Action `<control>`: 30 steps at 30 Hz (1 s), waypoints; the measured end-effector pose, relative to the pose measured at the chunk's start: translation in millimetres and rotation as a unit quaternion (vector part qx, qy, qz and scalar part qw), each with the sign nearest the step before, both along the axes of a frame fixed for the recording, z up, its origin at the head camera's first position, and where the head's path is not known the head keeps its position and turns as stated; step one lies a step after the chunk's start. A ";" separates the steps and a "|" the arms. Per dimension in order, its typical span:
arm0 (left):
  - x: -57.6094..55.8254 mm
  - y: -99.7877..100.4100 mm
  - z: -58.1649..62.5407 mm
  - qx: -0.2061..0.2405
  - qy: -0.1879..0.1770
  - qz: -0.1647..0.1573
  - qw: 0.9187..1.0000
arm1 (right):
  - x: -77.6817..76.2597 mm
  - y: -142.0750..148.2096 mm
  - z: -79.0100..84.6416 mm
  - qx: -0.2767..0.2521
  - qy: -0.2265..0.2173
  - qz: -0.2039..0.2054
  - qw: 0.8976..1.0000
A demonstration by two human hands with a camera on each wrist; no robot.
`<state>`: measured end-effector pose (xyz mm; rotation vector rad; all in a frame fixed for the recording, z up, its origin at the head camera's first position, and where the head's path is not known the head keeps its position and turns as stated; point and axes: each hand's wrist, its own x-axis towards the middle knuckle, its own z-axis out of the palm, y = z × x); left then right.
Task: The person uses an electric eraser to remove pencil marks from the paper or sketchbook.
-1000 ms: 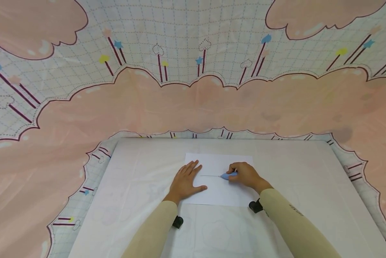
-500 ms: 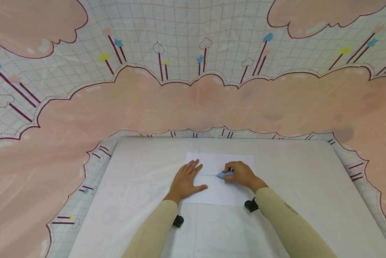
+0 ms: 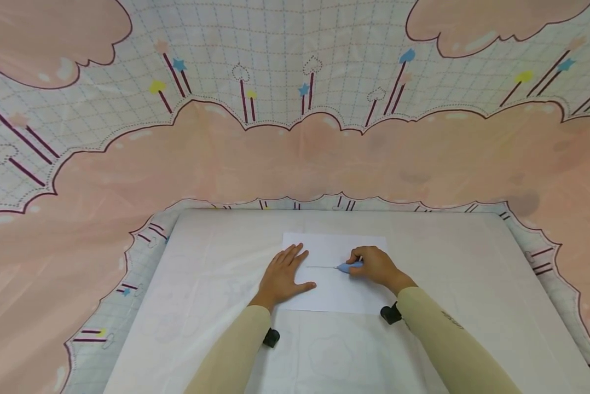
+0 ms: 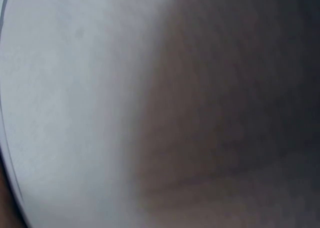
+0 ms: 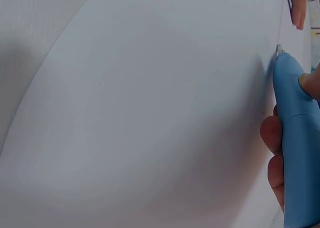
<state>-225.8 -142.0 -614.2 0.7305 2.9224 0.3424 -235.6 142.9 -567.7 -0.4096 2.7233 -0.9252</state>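
A white sheet of paper (image 3: 329, 298) lies on the white-covered table, with a thin straight line (image 3: 319, 267) across its middle. Whether the line is a cut or a mark I cannot tell. Fingers spread, my left hand (image 3: 281, 278) rests flat on the paper's left side. My right hand (image 3: 377, 268) grips a blue utility knife (image 5: 298, 153), its short metal tip at the line's right end. In the right wrist view the thumb presses on its body and the other fingers curl beneath. The left wrist view is blurred, with a dark brownish shape filling its right side.
The table (image 3: 216, 257) has a plain white cover that extends well around the paper. Behind it and at the sides hangs a pink and white patterned cloth (image 3: 295, 158). A black wrist camera (image 3: 391, 314) sits by the right cuff.
My right hand first slid the utility knife left along the line, then back right to about where it was. The left hand has stayed in place on the paper.
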 end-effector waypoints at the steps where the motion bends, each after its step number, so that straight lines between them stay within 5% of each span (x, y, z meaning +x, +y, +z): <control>1: 0.4 -0.3 0.3 -0.001 0.000 0.000 1.000 | 0.1 1.2 -0.5 0.002 0.003 0.001 1.000; 30: 1.4 0.2 -0.9 0.004 0.009 0.002 1.000 | -3.7 -14.1 -4.8 -0.004 0.031 0.025 0.999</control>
